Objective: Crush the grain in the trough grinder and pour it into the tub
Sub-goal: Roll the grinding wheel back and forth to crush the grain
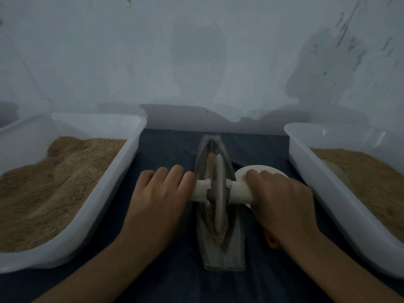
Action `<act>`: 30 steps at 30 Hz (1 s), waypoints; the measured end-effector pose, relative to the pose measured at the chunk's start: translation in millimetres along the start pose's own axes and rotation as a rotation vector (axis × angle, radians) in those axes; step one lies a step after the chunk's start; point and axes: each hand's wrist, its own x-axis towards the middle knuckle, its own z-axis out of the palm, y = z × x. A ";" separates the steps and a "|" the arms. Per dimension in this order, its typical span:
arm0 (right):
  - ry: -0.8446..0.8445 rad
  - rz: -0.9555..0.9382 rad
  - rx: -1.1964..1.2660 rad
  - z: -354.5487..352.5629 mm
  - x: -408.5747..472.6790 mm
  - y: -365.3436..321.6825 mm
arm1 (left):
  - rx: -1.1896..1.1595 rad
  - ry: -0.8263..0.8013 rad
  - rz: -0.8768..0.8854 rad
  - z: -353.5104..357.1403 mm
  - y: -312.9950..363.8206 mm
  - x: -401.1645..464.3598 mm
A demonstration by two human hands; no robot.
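Evidently mid-crush: at lower centre of the frame the grain (210,169) lies in the trough grinder (220,248), left hand (159,193) flat-fingered and right hand (282,197) curled on the wheel's axle (238,192) — next, judged, further rolling before pouring into a tub (341,193).

I see a dark blue cloth (170,149) spread under everything, and a pale scuffed wall (196,51) rising behind it.
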 end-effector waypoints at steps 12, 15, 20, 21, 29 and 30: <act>-0.105 0.086 -0.162 42.8 69.7 1.8 | 0.083 -0.165 -0.188 51.4 -13.6 63.7; -0.035 0.053 -0.145 23.4 44.3 -6.5 | 0.011 -0.147 -0.140 30.4 -8.2 37.5; 0.038 -0.009 -0.060 -9.6 0.4 -6.7 | 0.043 -0.043 0.027 -14.5 1.4 -8.0; 0.045 -0.016 -0.059 -11.1 -3.2 -5.1 | 0.046 -0.027 0.034 -15.7 2.4 -10.8; -0.171 0.074 -0.102 32.9 60.8 6.3 | 0.045 -0.215 -0.121 39.6 -17.0 56.7; -0.221 0.078 -0.080 38.5 74.3 10.2 | 0.058 -0.227 -0.149 48.9 -19.2 68.9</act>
